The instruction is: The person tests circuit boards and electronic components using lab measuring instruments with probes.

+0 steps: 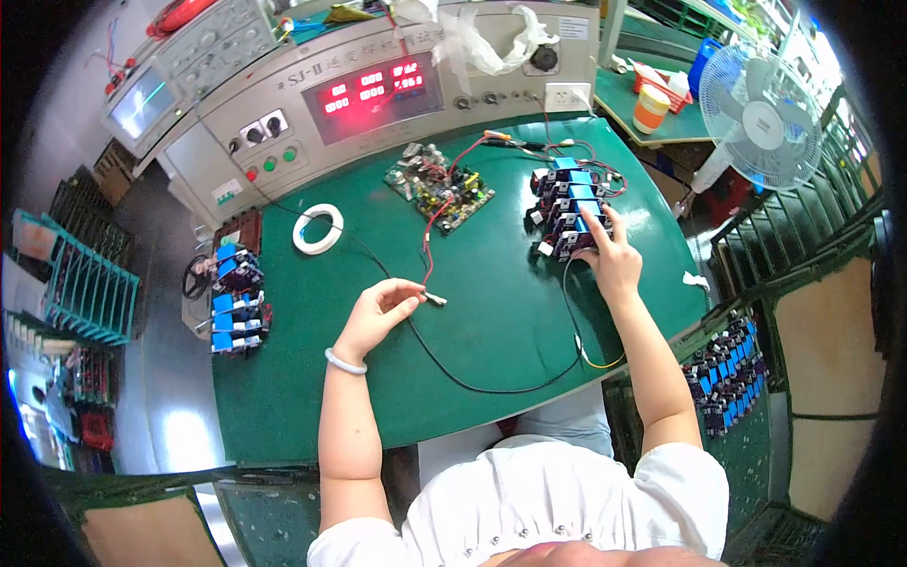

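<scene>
My left hand (376, 319) is closed in a pinch on a small pale wire connector (434, 298). Red wires (428, 250) run from that connector up to a bare circuit board (440, 186) crowded with parts, lying flat at the table's middle back. On the right, blue-topped electrical modules (571, 194) stand in a row with dark sides and metal tabs. My right hand (614, 260) grips the nearest module of that row, index finger on its blue top and thumb at its near side. A black cable (453, 378) loops across the table and rises beside my right thumb.
A test bench (364, 118) with a lit red display backs the green table (312, 397). A white tape roll (317, 230) and more blue-topped modules (236, 323) sit left. A fan (761, 118) stands back right; modules (727, 373) fill a lower surface at right.
</scene>
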Demonstrator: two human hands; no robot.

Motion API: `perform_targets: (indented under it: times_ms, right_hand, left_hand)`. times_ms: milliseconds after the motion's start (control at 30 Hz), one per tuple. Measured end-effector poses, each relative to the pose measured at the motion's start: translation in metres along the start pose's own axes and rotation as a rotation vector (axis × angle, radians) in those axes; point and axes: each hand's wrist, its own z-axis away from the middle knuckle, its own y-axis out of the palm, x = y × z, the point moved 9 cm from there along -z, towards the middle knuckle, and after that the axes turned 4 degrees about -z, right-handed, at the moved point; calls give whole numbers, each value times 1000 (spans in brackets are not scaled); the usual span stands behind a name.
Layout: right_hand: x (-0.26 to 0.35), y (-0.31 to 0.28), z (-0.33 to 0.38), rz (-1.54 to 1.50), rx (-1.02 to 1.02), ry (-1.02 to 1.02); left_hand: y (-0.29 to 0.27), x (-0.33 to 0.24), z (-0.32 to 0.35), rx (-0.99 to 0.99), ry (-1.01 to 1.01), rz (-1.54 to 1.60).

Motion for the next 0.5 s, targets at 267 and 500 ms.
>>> perform_targets:
  times_ms: [267, 500]
  right_hand:
    - [-7, 9, -10, -75, 31, -2]
    - [31, -39, 14, -229, -64, -103]
  left_hand:
    - [-17, -16, 5, -225, 122, -195]
    - [-126, -67, 160, -1206, 158, -1171]
